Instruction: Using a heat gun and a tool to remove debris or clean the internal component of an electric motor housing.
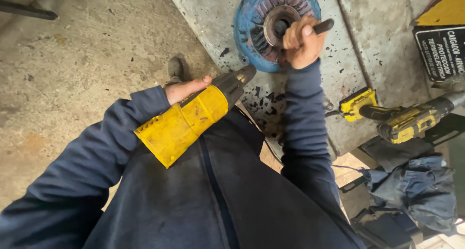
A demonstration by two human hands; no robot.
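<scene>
Worn metal, scuffed plastic, matt cloth

The round blue-painted metal cover (252, 23) is chipped, with dull bare metal at its hub; it lies on a grey metal bench top (213, 16), matt and flecked with dark chips. The yellow plastic drill (186, 123) looks scuffed and grimy, its black nose dull. The dark metal rod (323, 26) has a slight sheen. The navy cloth sleeves (302, 123) are matt, and the concrete floor (72, 60) is rough and stained.

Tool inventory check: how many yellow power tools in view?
2. One yellow drill held in the left hand against the body; another yellow drill lying on the bench at right. Others may be out of view.
</scene>
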